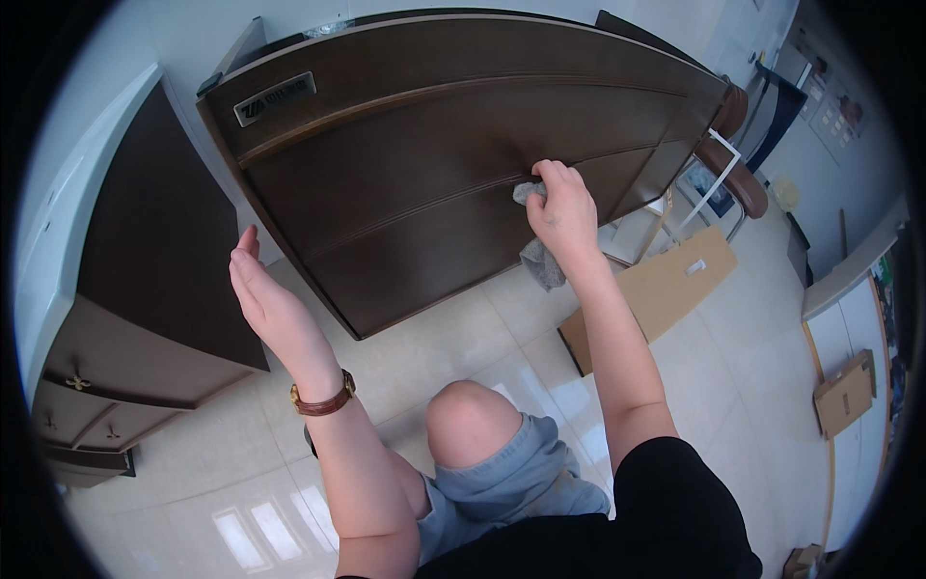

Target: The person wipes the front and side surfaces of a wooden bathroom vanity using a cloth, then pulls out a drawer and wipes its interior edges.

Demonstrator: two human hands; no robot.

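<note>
In front of me stands a large dark brown wooden furniture panel with raised moulding lines. My right hand grips a grey cloth at the panel's face, right of its middle. Part of the cloth hangs below that hand and part shows past the thumb. Beside the panel's left edge is my left hand, flat and holding nothing, with a brown-strapped wristwatch on the wrist. Whether it touches that edge cannot be told. A small metal plate bearing writing is fixed at the panel's upper left.
At the left is a dark wooden cabinet with small metal handles. A flat cardboard piece lies on the glossy tile floor at the right, near a metal-framed chair. Farther right, a cardboard box rests against white cabinets.
</note>
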